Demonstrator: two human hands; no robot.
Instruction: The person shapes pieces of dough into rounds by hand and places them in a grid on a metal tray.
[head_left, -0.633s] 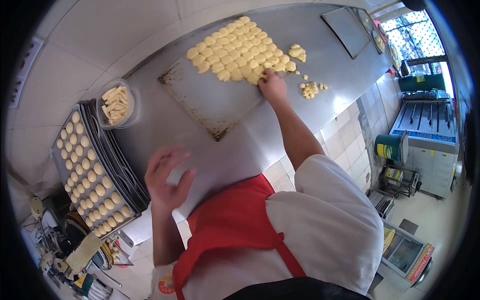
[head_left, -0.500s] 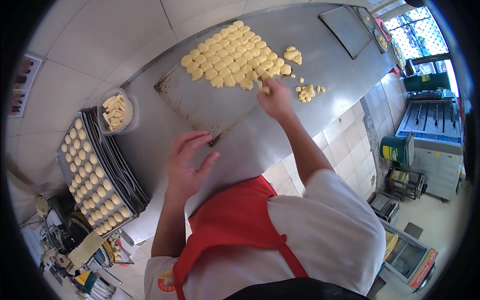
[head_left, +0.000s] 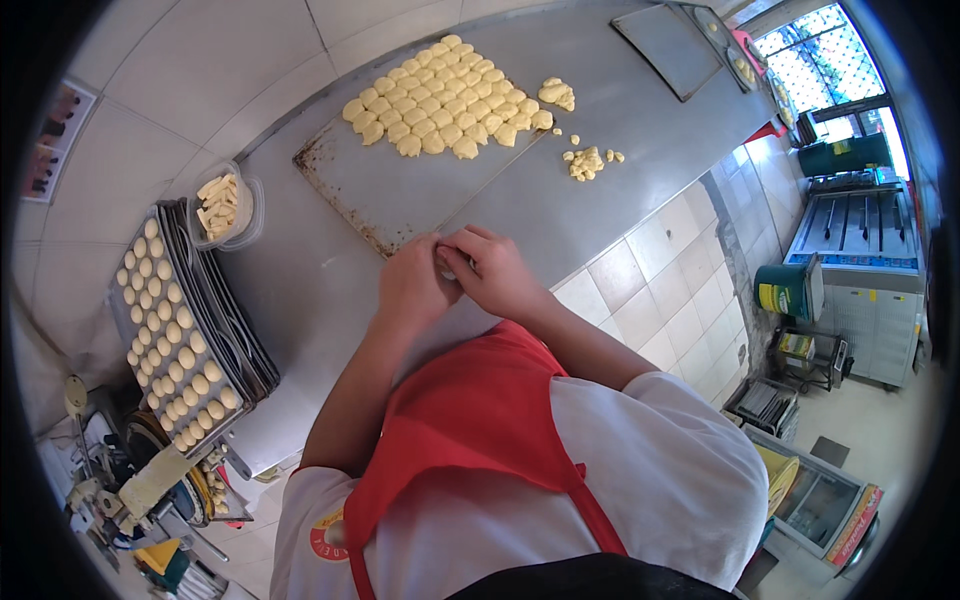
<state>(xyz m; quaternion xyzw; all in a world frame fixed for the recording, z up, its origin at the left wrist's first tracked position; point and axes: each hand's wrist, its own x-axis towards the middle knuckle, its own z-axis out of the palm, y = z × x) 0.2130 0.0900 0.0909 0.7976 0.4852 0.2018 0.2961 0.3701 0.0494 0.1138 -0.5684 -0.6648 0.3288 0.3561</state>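
Observation:
My left hand and my right hand meet over the steel worktable, near a corner of the stained baking tray. Both have their fingers curled closed; what is between them is too hidden to name. At the far end of the tray lies a packed sheet of pale dough portions. Right of it sit a lumpy dough clump and a pile of small scraps.
A tub of pale sticks stands left, beside stacked trays topped with dough balls. An empty tray lies at the far right. Machinery is at lower left; a green bin and chest freezer stand right.
My right hand has drawn back from the dough sheet toward me. My left hand has moved rightward to meet it, its spread fingers now closed.

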